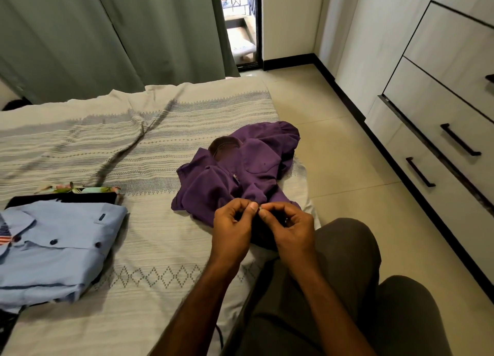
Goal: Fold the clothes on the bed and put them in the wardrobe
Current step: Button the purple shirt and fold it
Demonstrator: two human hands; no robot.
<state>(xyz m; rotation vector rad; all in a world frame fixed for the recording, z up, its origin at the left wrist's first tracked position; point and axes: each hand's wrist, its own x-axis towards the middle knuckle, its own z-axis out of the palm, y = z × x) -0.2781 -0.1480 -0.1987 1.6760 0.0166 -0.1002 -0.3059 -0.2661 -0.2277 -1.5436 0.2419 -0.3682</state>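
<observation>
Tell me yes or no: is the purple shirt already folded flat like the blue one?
No: the purple shirt lies crumpled on the bed, both hands pinching its near edge, while the blue shirt sits folded.

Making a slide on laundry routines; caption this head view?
Both hands, left and right, pinch the purple shirt's front on the bed, beside a folded blue shirt.

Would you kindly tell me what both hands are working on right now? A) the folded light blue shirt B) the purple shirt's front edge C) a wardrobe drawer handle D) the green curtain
B: the left hand and right hand pinch the near front edge of the purple shirt, apparently at a button; the light blue shirt lies folded apart.
</observation>
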